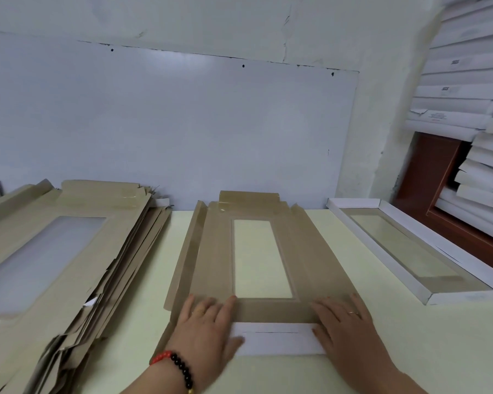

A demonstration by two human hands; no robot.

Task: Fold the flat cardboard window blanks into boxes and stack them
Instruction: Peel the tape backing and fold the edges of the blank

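Kraft-brown cardboard lies flat under both hands on a pale table (339, 373), where a person works at a window blank (214, 260). The left hand (208, 328), its wrist ringed by a red-and-black bead bracelet (177, 365), presses down on the blank's near left corner with fingers spread and straight, the thumb reaching onto a white flap (276, 339) folded up at the near edge. The right hand (347, 325), a ring on one finger, presses the near right corner the same way, its grip open and flat, holding nothing. Between the two hands runs the brown near border of the blank, and just beyond it the clear window (261, 257) shows the table through it. The blank stretches away from the hands toward the wall, its left side flap tilted up and its far flaps lying at the wall's foot. To the left of the left hand, just beside the blank, sits a thick pile of flat blanks (77, 251), brown side up, edges fanned and ragged. To the right of the right hand, apart from the blank, a folded box (410, 251) with white walls lies open side up. Beyond that, on the far right, white boxes (467, 89) are stacked high against the wall, above a red-brown wooden frame (427, 180).
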